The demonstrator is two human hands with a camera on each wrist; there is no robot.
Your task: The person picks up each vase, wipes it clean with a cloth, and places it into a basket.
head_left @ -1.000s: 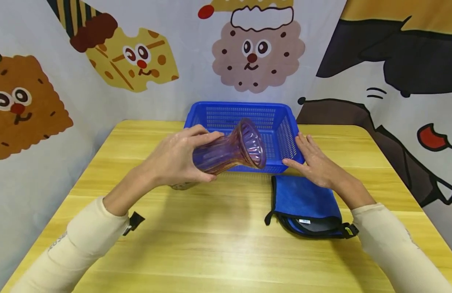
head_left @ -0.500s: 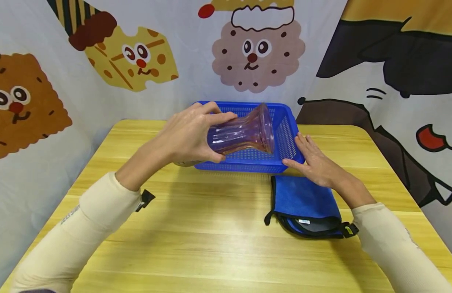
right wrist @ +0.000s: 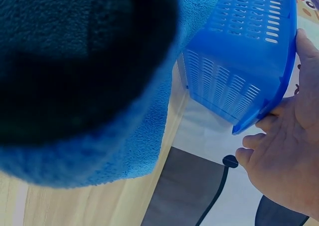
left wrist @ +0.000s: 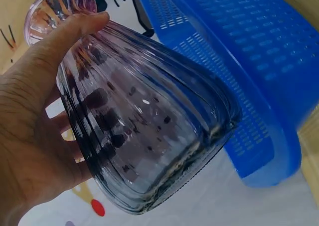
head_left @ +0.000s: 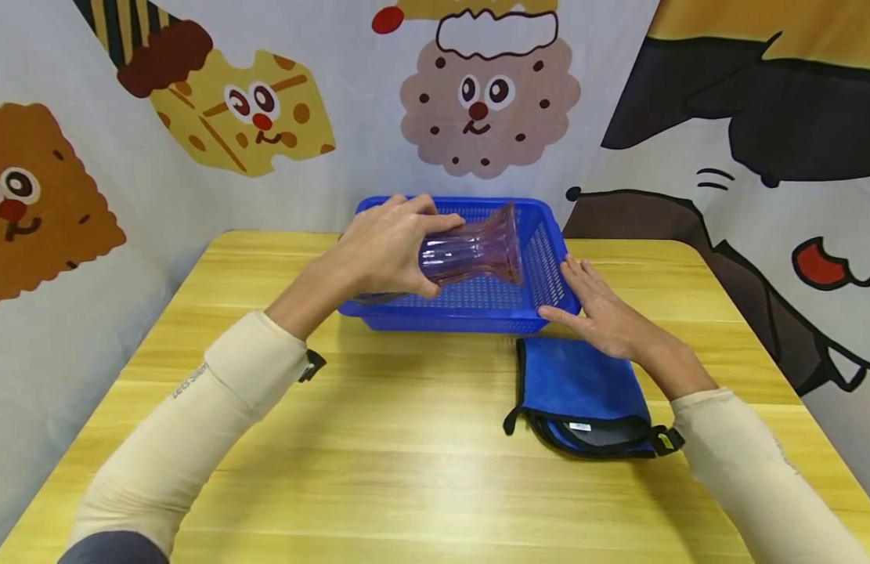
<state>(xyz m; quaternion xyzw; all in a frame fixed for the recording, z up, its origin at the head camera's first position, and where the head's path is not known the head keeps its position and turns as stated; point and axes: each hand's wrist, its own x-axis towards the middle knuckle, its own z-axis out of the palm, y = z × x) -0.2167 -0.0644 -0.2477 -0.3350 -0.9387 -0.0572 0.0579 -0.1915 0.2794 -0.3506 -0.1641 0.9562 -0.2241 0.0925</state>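
Observation:
My left hand (head_left: 385, 249) grips a ribbed glass vase (head_left: 470, 252), purple-tinted with a flared mouth. The vase lies tipped on its side over the blue plastic basket (head_left: 442, 322), its mouth toward the right. In the left wrist view the wide, darker bottom of the vase (left wrist: 149, 121) overlaps the basket, and my thumb lies across its neck. My right hand (head_left: 604, 312) rests against the basket's right front corner, fingers extended. The right wrist view shows the thumb at the basket's rim (right wrist: 286, 69) and the other fingers along its outer side.
A blue cloth pouch (head_left: 583, 384) with black edging lies in front of the basket's right side, under my right forearm. The wooden table (head_left: 378, 470) meets a cartoon-printed cloth backdrop (head_left: 364, 172) right behind the basket.
My left hand has carried the vase up, rightward and away from me until it is over the basket, turning it nearly level. The right hand stays at the basket's corner.

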